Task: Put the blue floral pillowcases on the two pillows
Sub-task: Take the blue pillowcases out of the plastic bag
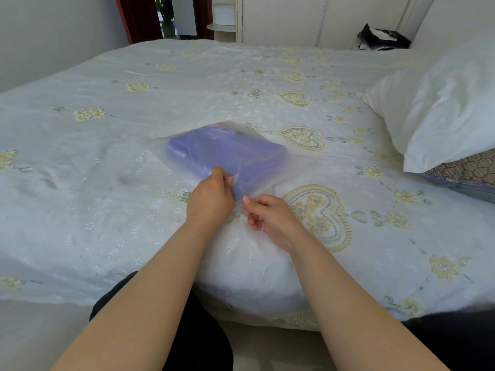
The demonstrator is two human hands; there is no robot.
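Embroidered white bedspread (134, 162) holds bagged pillowcases (227, 153), both hands pinching plastic

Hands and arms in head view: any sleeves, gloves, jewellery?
Both the left hand and the right hand are bare, no gloves. Forearms are uncovered to the frame edge, no sleeves visible. No rings, watch or bracelets show.

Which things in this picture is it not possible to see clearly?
- Head view: folded blue fabric, pattern and count blurred by the clear plastic bag.
- Second pillow: mostly hidden under the white pillow and cut by the right edge.
- Black item at the far side: too small to identify.
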